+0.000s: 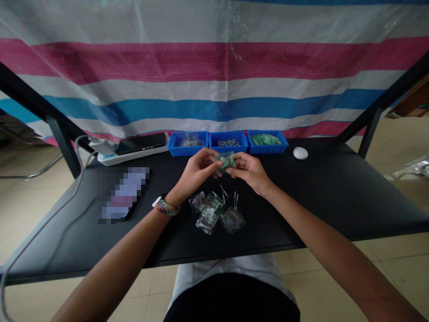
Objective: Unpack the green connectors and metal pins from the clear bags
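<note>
— Can you make out what the person has there?

— A small green packet [228,160], held up between the left hand [201,169] and the right hand [252,172], just this side of the middle blue tray [246,145]

— So which step would you call this?

— Working one packet over with both hands, I'd say; whether it's being opened, filled or folded, I can't tell from here

— And how is it gripped?

— Closed on both sides. The left thumb lies across its left part, with fingers curled behind; the right hand pinches the other edge between thumb and fingers. Neither hand is spread wide, though the packet hides some fingertips

— What does the next move call for, to your mind?

— A light, even pinch, I'd judge, with the fingertips doing the fine work; it looks thin and could crumple or slip

— Anything lying near?

— On the black table [288,214], nearer the person, there's a cluster of clear packets [205,222] with a green piece [217,203] among them, and thin metal pins [236,200] just beside. More pins lie in that middle tray, and the right blue tray [268,149] holds more green pieces
</note>
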`<move>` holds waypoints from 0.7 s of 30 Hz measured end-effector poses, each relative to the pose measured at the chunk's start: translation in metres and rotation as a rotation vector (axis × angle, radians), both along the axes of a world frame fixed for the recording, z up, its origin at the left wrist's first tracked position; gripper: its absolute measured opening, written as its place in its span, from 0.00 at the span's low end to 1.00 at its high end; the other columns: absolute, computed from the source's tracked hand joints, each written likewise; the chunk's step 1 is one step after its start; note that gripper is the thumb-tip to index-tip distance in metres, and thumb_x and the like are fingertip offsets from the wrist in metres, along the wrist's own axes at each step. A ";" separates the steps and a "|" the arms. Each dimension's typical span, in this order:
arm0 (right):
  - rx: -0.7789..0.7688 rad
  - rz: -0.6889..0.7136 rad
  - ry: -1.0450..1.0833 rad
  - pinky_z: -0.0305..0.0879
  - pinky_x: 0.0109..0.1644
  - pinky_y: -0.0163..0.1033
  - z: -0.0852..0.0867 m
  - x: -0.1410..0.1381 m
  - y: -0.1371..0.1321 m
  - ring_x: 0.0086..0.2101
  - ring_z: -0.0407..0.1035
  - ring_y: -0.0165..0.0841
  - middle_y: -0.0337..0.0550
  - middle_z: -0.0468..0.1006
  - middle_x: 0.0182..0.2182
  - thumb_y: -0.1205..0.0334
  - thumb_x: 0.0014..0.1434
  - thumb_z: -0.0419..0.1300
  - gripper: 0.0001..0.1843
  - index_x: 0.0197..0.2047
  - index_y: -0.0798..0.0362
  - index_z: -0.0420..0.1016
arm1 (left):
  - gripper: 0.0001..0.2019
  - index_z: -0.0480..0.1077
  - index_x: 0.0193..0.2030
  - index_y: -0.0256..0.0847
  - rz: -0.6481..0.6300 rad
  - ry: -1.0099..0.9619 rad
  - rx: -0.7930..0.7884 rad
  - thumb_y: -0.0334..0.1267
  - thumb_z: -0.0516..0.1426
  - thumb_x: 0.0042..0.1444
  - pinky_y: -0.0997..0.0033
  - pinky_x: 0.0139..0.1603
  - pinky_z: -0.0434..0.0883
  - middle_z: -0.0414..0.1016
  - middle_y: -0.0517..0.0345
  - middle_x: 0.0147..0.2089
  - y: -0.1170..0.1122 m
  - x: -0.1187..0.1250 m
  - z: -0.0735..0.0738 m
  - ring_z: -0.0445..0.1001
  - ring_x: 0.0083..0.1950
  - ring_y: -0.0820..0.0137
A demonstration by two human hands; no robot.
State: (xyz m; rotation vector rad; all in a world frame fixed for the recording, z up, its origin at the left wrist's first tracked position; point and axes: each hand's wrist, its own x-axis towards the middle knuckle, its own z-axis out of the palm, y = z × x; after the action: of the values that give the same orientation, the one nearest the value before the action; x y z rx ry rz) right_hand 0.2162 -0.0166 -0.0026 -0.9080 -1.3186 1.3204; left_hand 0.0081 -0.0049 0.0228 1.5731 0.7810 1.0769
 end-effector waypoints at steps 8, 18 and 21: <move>-0.005 0.026 -0.044 0.76 0.37 0.42 0.000 0.000 -0.001 0.30 0.76 0.33 0.37 0.82 0.32 0.54 0.47 0.80 0.24 0.44 0.49 0.78 | 0.17 0.71 0.41 0.39 -0.078 0.051 -0.047 0.45 0.71 0.57 0.74 0.35 0.76 0.78 0.59 0.33 -0.001 0.000 -0.006 0.79 0.32 0.72; 0.006 0.031 -0.040 0.75 0.35 0.42 0.001 0.000 -0.003 0.28 0.77 0.33 0.41 0.84 0.32 0.50 0.51 0.79 0.20 0.40 0.52 0.81 | 0.16 0.71 0.40 0.39 -0.085 0.068 -0.056 0.45 0.71 0.56 0.73 0.36 0.74 0.78 0.59 0.34 0.001 -0.001 -0.005 0.78 0.32 0.72; 0.001 0.028 -0.015 0.77 0.37 0.43 0.002 0.000 -0.003 0.29 0.79 0.35 0.42 0.85 0.32 0.51 0.51 0.80 0.20 0.41 0.53 0.82 | 0.16 0.73 0.38 0.39 -0.092 0.085 -0.060 0.49 0.68 0.60 0.71 0.36 0.75 0.78 0.58 0.32 0.001 -0.002 -0.005 0.78 0.32 0.70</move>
State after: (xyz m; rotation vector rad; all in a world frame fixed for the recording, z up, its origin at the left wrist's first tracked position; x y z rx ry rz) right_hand 0.2165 -0.0197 -0.0008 -0.9030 -1.3481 1.3369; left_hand 0.0064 -0.0036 0.0182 1.5958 0.7833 0.9175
